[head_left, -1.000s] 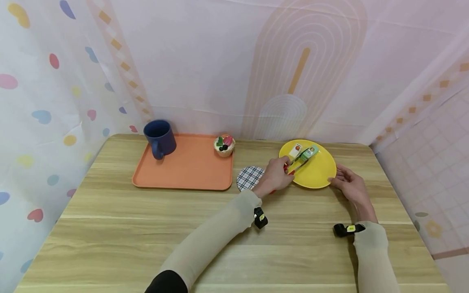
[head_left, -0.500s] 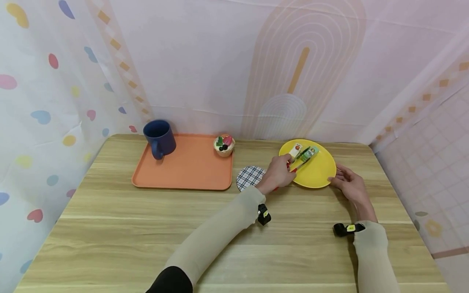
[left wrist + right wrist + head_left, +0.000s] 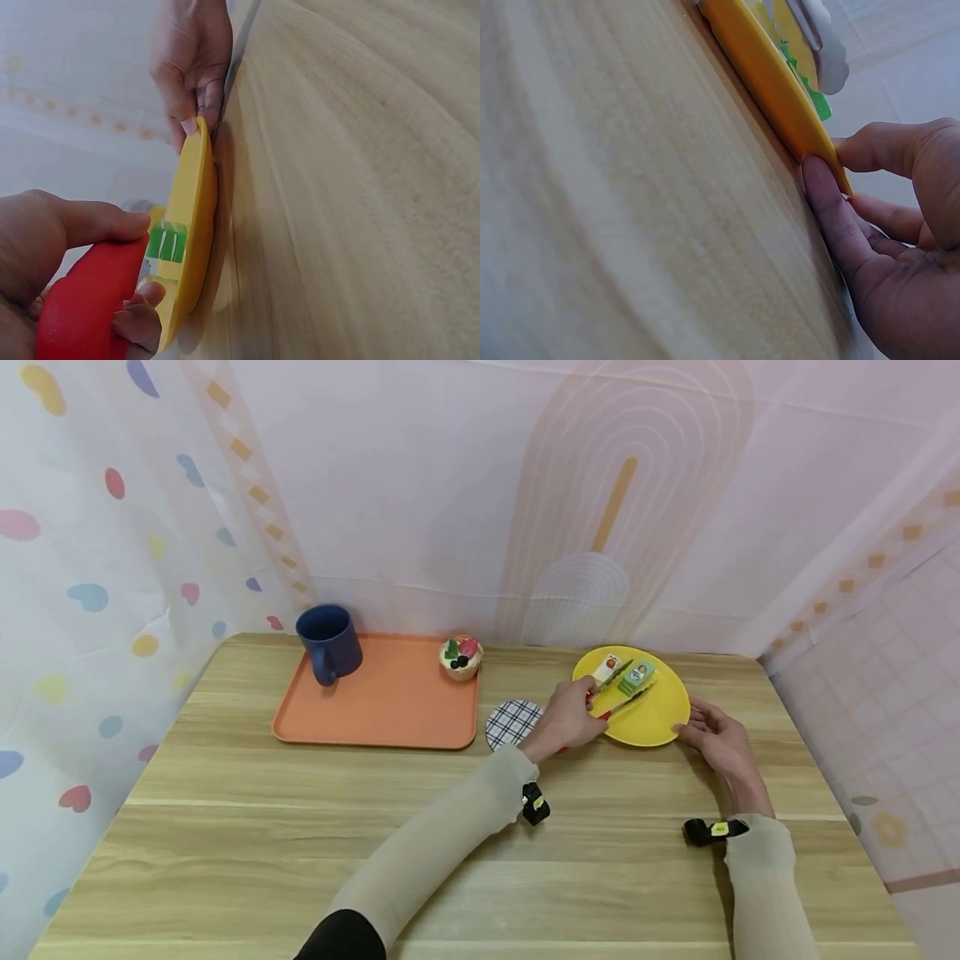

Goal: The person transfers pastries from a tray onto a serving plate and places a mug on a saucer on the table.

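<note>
My left hand (image 3: 564, 718) grips red-handled tongs (image 3: 632, 700) over the left side of a yellow plate (image 3: 662, 722). The tong arms are spread, one on each side of a small green box (image 3: 636, 677) that lies on the plate. A white box (image 3: 607, 667) sits just to its left, near the far rim. In the left wrist view the red handle (image 3: 86, 300) is between thumb and fingers. My right hand (image 3: 718, 743) pinches the plate's right rim, thumb above and fingers beneath, as the right wrist view shows the plate edge (image 3: 780, 97) between them.
An orange tray (image 3: 375, 718) stands at the left, bearing a dark blue mug (image 3: 330, 643) and a fruit-topped cupcake (image 3: 460, 660). A round checked coaster (image 3: 512, 724) lies between tray and plate, partly under the left wrist. A patterned curtain (image 3: 420, 527) hangs behind the wooden table (image 3: 600, 877).
The tong arms have opened apart around the green box, which was between the tips before. The right hand and the plate have stayed in place.
</note>
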{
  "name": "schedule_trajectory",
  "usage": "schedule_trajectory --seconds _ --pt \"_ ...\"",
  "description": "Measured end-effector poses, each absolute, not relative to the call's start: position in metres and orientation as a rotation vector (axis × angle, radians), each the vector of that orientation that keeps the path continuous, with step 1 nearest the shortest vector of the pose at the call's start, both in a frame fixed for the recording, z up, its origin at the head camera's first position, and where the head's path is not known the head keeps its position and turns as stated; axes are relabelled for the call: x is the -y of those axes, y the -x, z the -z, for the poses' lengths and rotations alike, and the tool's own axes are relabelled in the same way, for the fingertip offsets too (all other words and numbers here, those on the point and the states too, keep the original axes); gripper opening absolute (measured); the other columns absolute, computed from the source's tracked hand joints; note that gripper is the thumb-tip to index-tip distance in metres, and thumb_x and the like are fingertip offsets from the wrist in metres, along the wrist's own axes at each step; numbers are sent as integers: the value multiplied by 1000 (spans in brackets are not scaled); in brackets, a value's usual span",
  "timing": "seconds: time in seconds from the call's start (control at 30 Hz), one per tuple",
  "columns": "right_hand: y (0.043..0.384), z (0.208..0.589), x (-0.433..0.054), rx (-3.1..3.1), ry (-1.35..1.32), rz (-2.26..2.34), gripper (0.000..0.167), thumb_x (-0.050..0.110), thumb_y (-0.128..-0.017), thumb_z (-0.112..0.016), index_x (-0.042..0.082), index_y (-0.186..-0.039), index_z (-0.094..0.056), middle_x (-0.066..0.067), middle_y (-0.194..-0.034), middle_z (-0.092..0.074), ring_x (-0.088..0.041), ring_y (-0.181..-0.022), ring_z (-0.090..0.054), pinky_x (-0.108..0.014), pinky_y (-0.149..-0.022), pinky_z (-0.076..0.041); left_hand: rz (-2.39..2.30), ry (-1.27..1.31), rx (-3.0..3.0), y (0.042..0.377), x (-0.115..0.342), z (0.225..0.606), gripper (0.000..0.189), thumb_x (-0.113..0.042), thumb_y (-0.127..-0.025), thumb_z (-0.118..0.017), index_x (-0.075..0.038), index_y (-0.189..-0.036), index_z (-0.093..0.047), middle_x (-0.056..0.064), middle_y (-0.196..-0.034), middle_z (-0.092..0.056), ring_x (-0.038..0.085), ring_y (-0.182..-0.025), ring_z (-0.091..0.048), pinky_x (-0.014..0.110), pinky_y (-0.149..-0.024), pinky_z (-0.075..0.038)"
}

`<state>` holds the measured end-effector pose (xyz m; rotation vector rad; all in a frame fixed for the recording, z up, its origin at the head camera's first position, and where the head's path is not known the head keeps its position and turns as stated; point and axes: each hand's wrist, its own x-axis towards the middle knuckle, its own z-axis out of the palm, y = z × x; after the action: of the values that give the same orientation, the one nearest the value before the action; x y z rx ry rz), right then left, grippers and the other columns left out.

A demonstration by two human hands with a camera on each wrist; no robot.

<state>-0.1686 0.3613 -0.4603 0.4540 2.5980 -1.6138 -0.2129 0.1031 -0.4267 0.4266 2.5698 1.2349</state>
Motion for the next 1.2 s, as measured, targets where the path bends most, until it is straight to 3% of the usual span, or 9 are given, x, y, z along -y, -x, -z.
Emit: schedule_trajectory --seconds 0.37,0.73,1.2 --pt "168 462 -364 -2605 -455 1615 73 20 -96 -72 7 -158 -37 13 -117 -56 12 -94 -58 -8 -81 -50 -1275 -472 -2585 201 -95 427 55 -21 -81 -88 -5 -126 -59 10 -106 -62 15 -91 -53 23 -76 -44" --pt "167 461 -363 -2601 -472 1600 73 20 -96 -72 9 -159 -36 5 -126 -57 12 -94 -57 -8 -81 -50 -1346 -503 -2587 189 -81 431 51 -21 -79 -89 -4 -118 -60 8 -89 -55 16 -78 -48 24 -60 -35" --pt "167 461 -362 -2599 -465 1604 73 20 -96 -72 7 -159 -36 2 -127 -56 13 -94 -57 -8 -80 -51 -1422 -485 -2600 178 -63 432 49 -25 -80 -89 -7 -115 -61 8 -86 -56 13 -70 -42 24 -57 -30"
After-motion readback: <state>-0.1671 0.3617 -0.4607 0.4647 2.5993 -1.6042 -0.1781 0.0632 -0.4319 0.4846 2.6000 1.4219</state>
